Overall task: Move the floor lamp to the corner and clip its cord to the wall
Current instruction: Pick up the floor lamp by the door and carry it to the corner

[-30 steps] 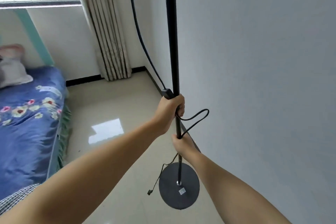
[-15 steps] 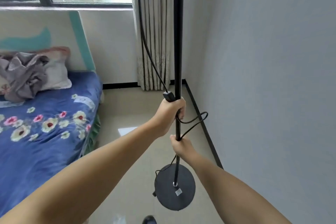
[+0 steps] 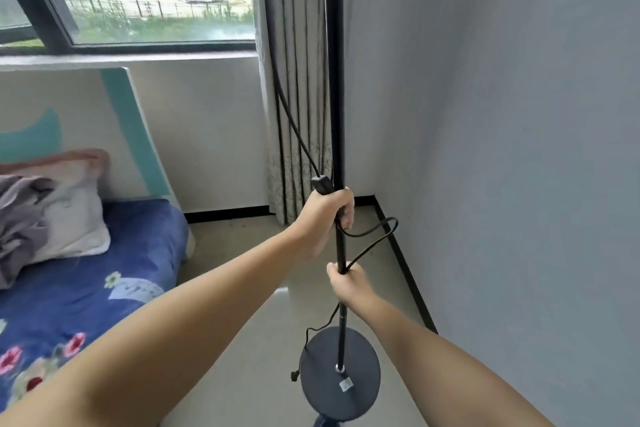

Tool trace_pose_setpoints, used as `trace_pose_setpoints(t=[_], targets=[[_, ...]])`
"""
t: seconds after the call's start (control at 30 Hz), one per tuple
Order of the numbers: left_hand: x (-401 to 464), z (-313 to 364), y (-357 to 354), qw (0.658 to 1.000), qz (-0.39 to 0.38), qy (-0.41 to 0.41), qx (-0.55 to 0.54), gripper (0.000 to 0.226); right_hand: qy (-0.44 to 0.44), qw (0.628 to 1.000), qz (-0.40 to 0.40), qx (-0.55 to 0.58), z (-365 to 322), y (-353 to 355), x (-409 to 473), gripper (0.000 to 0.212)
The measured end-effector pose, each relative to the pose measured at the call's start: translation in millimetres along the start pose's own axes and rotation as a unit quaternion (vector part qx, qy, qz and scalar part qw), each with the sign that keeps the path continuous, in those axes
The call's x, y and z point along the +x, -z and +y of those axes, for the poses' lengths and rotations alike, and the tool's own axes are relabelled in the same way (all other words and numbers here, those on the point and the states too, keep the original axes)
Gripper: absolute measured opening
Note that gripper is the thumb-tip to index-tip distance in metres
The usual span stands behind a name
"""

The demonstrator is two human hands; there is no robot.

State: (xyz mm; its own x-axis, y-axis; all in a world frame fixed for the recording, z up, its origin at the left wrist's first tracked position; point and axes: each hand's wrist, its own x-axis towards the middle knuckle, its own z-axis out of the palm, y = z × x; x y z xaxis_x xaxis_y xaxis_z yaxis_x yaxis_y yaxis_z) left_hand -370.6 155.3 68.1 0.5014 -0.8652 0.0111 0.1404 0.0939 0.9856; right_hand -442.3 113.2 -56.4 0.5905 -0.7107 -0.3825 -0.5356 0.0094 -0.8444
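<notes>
Corner by the curtain (image 3: 298,97) lay ahead. Left hand (image 3: 325,215) clamped floor lamp (image 3: 337,114) pole and cord (image 3: 291,114) together; right hand (image 3: 346,282) gripped below, probably steadying it, cord untangled.

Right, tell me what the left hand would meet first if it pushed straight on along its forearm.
Probably the curtain hanging in the corner behind the lamp pole. The left hand grips that pole already, and depth past it is hard to judge.
</notes>
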Motion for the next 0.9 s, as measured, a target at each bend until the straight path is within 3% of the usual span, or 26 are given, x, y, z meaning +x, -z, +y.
trace_pose_setpoints(t=[0.3, 0.53, 0.73, 0.9], targets=[[228, 10, 62, 0.998, -0.010, 0.049, 0.028, 0.025, -0.072, 0.996, 0.033, 0.036, -95, 11, 203, 0.038], [392, -11, 79, 0.989, -0.126, 0.078, 0.025, 0.025, -0.136, 0.977, 0.127, 0.108, -124, 24, 345, 0.035], [503, -31, 81, 0.961, -0.248, 0.104, 0.063, 0.023, -0.189, 0.948, 0.192, 0.170, -136, 37, 435, 0.032], [579, -52, 63, 0.941, -0.303, 0.133, 0.076, 0.026, -0.213, 0.922, 0.235, 0.222, -134, 55, 505, 0.029]])
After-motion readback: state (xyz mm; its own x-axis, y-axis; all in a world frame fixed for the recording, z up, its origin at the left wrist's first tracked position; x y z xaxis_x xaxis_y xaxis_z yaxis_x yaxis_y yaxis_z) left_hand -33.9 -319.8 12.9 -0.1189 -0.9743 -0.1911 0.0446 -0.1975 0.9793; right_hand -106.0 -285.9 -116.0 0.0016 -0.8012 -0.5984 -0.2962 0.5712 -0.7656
